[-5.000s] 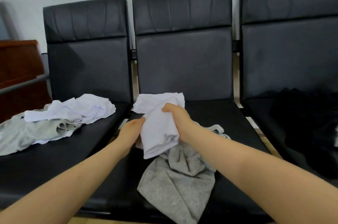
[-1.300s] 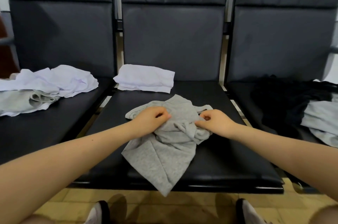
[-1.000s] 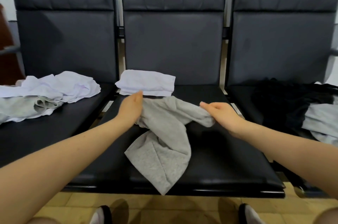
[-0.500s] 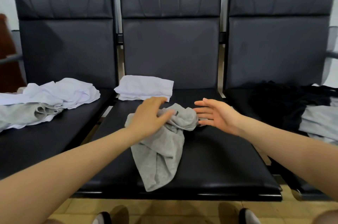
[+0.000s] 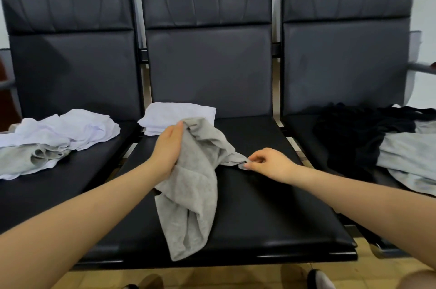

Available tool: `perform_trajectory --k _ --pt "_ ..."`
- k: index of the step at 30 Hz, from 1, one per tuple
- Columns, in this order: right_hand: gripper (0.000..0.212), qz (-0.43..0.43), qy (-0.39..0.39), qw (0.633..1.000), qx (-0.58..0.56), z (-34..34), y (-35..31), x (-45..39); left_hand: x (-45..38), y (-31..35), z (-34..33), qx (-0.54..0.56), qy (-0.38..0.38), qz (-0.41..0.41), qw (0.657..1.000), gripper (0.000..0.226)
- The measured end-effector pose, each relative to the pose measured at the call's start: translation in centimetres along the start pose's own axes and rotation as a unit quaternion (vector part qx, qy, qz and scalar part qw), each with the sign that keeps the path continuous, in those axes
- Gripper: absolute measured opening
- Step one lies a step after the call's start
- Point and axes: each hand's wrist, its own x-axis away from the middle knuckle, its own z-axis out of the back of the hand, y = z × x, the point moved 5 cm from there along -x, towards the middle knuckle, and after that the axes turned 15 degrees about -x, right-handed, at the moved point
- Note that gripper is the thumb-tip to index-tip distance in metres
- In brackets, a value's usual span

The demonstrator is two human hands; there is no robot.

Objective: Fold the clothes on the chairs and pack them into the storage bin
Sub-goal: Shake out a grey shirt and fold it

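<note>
A crumpled grey garment (image 5: 191, 189) lies on the middle chair seat (image 5: 271, 206), its lower end hanging over the front edge. My left hand (image 5: 167, 149) grips its upper left part and lifts it a little. My right hand (image 5: 266, 163) pinches a stretched corner of the same garment at its right side. A folded white garment (image 5: 174, 115) rests at the back left of that seat. No storage bin is in view.
On the left chair lies a loose pile of white clothes (image 5: 70, 128) over grey clothes (image 5: 26, 159). The right chair holds black clothes (image 5: 358, 133) and a grey garment (image 5: 410, 154). Tiled floor and shoes show below the seat's front edge.
The folded white garment was set down at the seat's back. Both hands had opened over the grey garment half a second ago; now the left grips it and the right pinches a corner, pulled rightward.
</note>
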Motion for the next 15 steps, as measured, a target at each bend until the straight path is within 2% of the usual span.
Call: perform_trajectory --k 4,5,7,9,11,13,15 --pt "0.013 0.015 -0.001 0.999 0.037 -0.2 -0.3 -0.2 -0.8 -2.9 2.6 0.003 0.046 0.076 0.996 0.036" --pt "0.011 0.013 -0.003 1.000 0.017 -0.3 -0.3 -0.3 -1.0 -3.6 3.3 -0.013 0.058 0.093 0.994 0.038" --pt "0.012 -0.015 0.013 0.993 -0.120 -0.1 -0.6 -0.4 -1.3 -4.8 4.8 -0.045 0.083 0.118 0.989 0.036" --pt "0.013 -0.057 0.064 0.943 -0.321 0.7 -1.0 -0.6 -1.6 -5.5 5.9 -0.084 0.102 0.117 0.984 0.031" --pt "0.016 -0.074 0.088 0.866 -0.487 1.4 -1.6 -0.7 -1.5 -5.5 6.8 -0.133 0.120 0.099 0.979 0.030" --pt "0.012 -0.071 0.094 0.808 -0.578 1.9 -2.2 -0.8 -1.4 -5.4 7.5 -0.181 0.141 0.082 0.970 0.034" --pt "0.006 -0.072 0.091 0.772 -0.625 2.4 -2.6 -0.9 -1.5 -5.2 8.0 -0.223 0.154 0.074 0.960 0.034"
